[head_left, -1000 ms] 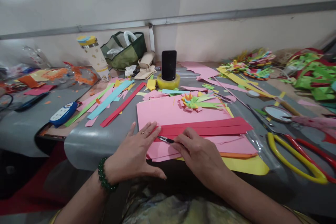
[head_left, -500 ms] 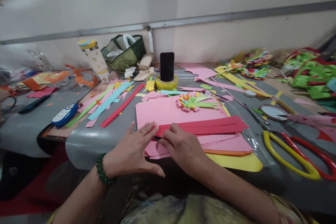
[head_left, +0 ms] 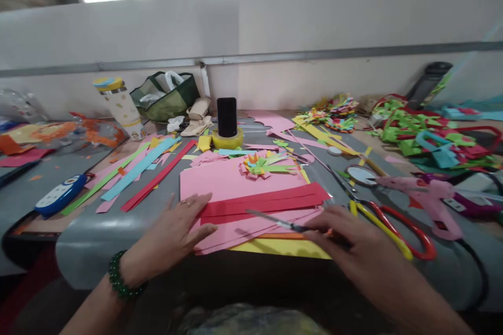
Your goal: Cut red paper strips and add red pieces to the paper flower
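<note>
My left hand [head_left: 173, 238] lies flat with fingers spread, its fingertips on the left end of a red paper strip [head_left: 267, 201] that has a lengthwise slit. A thin-bladed craft knife [head_left: 275, 220] is in my right hand [head_left: 353, 243], its dark handle partly hidden by my fingers. The blade points left, above the red strip's lower edge. Under the strip are pink paper sheets [head_left: 212, 180], with yellow paper [head_left: 279, 247] and an orange edge beneath. A multicoloured paper flower [head_left: 257, 166] rests on the pink sheet.
Red-and-yellow-handled scissors [head_left: 404, 230] and a pink glue gun [head_left: 436, 199] lie right. Red, blue and green strips [head_left: 143, 165] and a blue-white device [head_left: 61, 196] lie left. Behind stand a phone [head_left: 227, 116] on a tape roll [head_left: 228, 140] and a tumbler [head_left: 121, 110].
My right hand has moved right, away from my left hand, and the knife's blade now shows. My left hand still rests at the strip's left end. The camera view has shifted.
</note>
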A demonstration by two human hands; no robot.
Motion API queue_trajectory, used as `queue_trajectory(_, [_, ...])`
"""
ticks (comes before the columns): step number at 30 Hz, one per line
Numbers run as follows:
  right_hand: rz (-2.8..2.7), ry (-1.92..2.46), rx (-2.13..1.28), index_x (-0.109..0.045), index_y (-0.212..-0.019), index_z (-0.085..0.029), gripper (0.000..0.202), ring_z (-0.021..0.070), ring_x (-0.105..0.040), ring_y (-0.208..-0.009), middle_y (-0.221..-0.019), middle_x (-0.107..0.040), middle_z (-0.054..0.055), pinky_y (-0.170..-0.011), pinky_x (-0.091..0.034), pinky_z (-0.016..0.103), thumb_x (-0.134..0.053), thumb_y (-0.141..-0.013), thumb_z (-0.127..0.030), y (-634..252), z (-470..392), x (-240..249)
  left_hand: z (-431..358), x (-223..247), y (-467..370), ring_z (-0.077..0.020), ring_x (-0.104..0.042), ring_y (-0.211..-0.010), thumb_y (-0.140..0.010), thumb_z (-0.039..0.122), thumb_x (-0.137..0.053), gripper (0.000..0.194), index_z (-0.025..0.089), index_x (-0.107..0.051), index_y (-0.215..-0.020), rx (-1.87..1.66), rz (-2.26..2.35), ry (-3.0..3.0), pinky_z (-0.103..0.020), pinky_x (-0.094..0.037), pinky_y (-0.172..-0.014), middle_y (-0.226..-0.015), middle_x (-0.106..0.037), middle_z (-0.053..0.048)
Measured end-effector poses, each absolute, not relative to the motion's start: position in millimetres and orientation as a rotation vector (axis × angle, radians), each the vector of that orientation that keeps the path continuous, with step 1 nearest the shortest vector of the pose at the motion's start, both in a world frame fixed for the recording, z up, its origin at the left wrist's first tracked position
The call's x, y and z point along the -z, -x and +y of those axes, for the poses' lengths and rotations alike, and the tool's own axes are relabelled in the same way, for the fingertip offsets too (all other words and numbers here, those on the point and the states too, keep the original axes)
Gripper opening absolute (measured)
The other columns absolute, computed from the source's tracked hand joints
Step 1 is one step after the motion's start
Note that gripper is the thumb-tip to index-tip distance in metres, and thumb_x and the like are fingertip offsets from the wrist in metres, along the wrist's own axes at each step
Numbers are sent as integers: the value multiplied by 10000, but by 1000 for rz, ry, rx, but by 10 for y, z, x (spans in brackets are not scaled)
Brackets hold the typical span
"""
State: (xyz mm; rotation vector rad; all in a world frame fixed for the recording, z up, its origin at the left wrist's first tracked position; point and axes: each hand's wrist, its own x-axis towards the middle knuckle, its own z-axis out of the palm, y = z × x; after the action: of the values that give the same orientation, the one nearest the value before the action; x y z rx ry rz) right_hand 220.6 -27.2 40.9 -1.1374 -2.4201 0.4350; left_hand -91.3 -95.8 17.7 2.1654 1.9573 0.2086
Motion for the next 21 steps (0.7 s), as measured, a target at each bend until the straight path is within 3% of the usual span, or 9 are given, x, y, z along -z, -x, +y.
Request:
queue_trajectory(3, [-2098, 1431, -92, -642, -931, -222, 247, 219, -622, -799, -901, -655, 70, -659, -462, 330, -498, -878, -415, -2637, -81, -410, -773, -214, 708, -289, -467, -1222, -903, 512, -450, 555, 165, -484, -1335, -318, 2002, -2286, -510, -265, -1069, -1313, -552, -137])
queue_trajectory(7, [-1973, 1651, 158, -617, -982, -149, 259, 275, -617, -888, -951, -660, 138, -694, -462, 377, -445, -885, -316, -2842, 233, -184, -545, -244, 413, -268, -527, -1065, -887, 413, -523, 457, 149, -550, -1260, -351, 1850, -2347, -393, -431, -916, -1180, -577, -138])
queue_trajectory(11, [-2042, 1712, 142, -621, -989, -161, 241, 254, -633, -785, -972, -658, 131, -601, -456, 347, -416, -886, -232, -2816, 399, 46, -408, -234, 311, -266, -529, -987, -863, 408, -557, 382, 135, -594, -1127, -334, 1845, -2276, -388, -441, -863, -1056, -574, -124])
queue_trajectory(14, [-2107, 1674, 199, -640, -974, -156, 222, 279, -614, -841, -959, -670, 118, -687, -478, 383, -448, -872, -200, -2753, 410, 74, -328, -239, 330, -254, -538, -923, -823, 403, -612, 343, 144, -583, -1045, -328, 1865, -2169, -376, -442, -812, -993, -577, -99])
queue_trajectory(17, [-2123, 1462, 163, -648, -966, -154, 219, 285, -579, -921, -955, -666, 113, -807, -471, 410, -467, -899, -257, -2636, 393, 19, -262, -255, 355, -226, -538, -848, -794, 387, -641, 269, 164, -570, -928, -330, 1830, -2093, -344, -439, -749, -941, -574, -69])
queue_trajectory(21, [-2242, 1336, -47, -630, -1045, -159, 275, 271, -568, -973, -1010, -638, 108, -840, -466, 396, -521, -896, -363, -2400, 414, -15, -227, -269, 359, -209, -527, -824, -796, 366, -631, 228, 173, -563, -895, -333, 1764, -2079, -331, -432, -732, -931, -557, -57])
